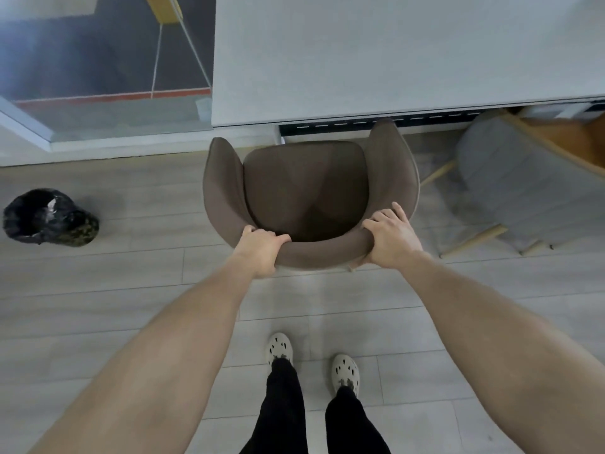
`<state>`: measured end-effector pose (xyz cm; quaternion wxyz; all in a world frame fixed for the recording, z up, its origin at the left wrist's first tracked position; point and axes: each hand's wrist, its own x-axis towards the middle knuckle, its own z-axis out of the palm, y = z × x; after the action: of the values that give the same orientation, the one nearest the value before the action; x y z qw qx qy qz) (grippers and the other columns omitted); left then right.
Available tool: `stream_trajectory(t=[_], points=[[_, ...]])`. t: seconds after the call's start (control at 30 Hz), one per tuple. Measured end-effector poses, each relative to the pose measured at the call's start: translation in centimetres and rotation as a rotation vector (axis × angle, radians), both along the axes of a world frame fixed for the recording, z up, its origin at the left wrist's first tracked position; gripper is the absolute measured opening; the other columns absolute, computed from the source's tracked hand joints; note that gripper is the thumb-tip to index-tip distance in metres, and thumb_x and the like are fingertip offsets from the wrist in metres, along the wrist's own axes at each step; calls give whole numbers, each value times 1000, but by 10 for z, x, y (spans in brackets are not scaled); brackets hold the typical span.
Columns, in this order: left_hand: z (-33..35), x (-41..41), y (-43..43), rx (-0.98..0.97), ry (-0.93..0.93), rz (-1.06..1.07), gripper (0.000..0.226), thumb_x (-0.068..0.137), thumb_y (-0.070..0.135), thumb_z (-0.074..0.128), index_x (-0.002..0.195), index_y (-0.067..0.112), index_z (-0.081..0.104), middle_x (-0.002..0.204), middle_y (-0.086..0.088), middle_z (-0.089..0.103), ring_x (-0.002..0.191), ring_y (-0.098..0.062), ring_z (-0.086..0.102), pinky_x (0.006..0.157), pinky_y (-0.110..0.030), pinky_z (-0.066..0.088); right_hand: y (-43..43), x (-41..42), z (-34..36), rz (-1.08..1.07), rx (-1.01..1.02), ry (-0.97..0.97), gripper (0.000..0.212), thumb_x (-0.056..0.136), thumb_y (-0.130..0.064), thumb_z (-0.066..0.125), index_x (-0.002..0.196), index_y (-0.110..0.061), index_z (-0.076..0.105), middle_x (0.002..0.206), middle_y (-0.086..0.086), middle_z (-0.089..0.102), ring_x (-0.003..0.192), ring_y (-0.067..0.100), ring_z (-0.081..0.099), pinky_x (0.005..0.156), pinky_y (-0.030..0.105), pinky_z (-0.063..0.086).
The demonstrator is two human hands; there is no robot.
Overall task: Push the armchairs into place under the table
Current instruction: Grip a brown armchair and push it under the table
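A brown upholstered armchair stands on the floor facing the grey table, seen from above. Its right arm tip reaches just under the table's near edge; the seat is still outside. My left hand grips the left part of the curved backrest rim. My right hand grips the right part of the same rim, thumb below and fingers over the top. A grey armchair with pale wooden legs sits to the right, partly under the table.
A bin lined with a black bag stands on the floor at the left. A glass partition with a white base runs along the far left beside the table. My feet in pale clogs stand behind the brown chair on grey floorboards.
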<state>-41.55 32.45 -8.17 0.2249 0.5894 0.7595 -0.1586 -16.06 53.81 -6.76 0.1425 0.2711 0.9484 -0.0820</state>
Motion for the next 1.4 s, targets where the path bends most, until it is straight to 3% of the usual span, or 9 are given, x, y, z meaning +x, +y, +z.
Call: stream_trajectory(t=[0.47, 0.6, 0.67, 0.8, 0.93, 1.1, 1.2, 1.3, 1.4], points=[[-14, 115, -48, 24, 25, -20, 66, 78, 41, 78, 138, 44, 51, 112, 10, 70, 111, -22, 67, 109, -50, 39, -38, 114, -5, 18, 9, -25, 114, 49, -105, 66, 133, -28, 69, 131, -4, 66, 137, 24, 52, 136, 52, 9], [-6, 133, -64, 76, -71, -9, 72, 78, 48, 82, 143, 44, 51, 126, 10, 69, 127, -19, 62, 120, -49, 31, -55, 144, -7, -3, -14, -36, 113, 56, -103, 62, 138, -26, 65, 138, -2, 63, 143, 25, 48, 136, 55, 7], [2, 139, -82, 179, -141, 41, 82, 74, 69, 80, 147, 43, 53, 142, 10, 65, 147, -19, 49, 130, -51, 17, -66, 154, 1, -20, -55, -41, 117, 59, -103, 59, 146, -25, 60, 149, -1, 57, 153, 25, 37, 135, 58, 0], [6, 151, -124, 427, -232, 554, 94, 81, 99, 48, 160, 49, 39, 181, 5, 13, 168, -19, -9, 133, -58, -6, -93, 168, 17, -242, -231, 121, 110, 78, -106, 43, 159, -32, 47, 178, 1, 22, 168, 18, -6, 133, 57, -14], [5, 144, -118, 407, -457, 1176, 107, 89, 80, 64, 172, 42, 8, 181, -11, -7, 168, -32, 6, 134, -51, 15, -102, 159, 14, -729, -223, 303, 97, 97, -78, 55, 170, -22, 25, 182, 9, 5, 168, 27, -3, 135, 59, 11], [0, 142, -92, 371, -529, 1282, 110, 92, 59, 75, 171, 45, -1, 173, -24, 10, 146, -41, 48, 123, -43, 38, -101, 127, 5, -916, -244, 198, 112, 92, -58, 68, 172, -19, 1, 179, 19, -13, 166, 45, -3, 125, 65, 29], [-11, 143, -84, 363, -475, 1308, 110, 90, 51, 72, 169, 48, -4, 167, -28, 13, 108, -39, 67, 109, -48, 54, -103, 128, -4, -1013, -380, 249, 110, 94, -55, 62, 171, -27, -11, 176, 20, -22, 151, 54, 33, 117, 59, 44], [-15, 146, -76, 372, -395, 1288, 106, 91, 43, 68, 171, 42, -1, 160, -30, 21, 74, -20, 61, 99, -40, 56, -98, 129, -9, -1012, -423, 321, 106, 98, -45, 60, 171, -27, -14, 174, 25, -25, 134, 55, 50, 109, 53, 52], [-11, 143, -67, 369, -386, 1278, 104, 93, 41, 66, 171, 40, -2, 157, -28, 22, 71, -21, 61, 93, -37, 54, -87, 123, -11, -1023, -423, 326, 105, 98, -41, 60, 171, -27, -14, 174, 25, -24, 135, 55, 48, 111, 54, 51]])
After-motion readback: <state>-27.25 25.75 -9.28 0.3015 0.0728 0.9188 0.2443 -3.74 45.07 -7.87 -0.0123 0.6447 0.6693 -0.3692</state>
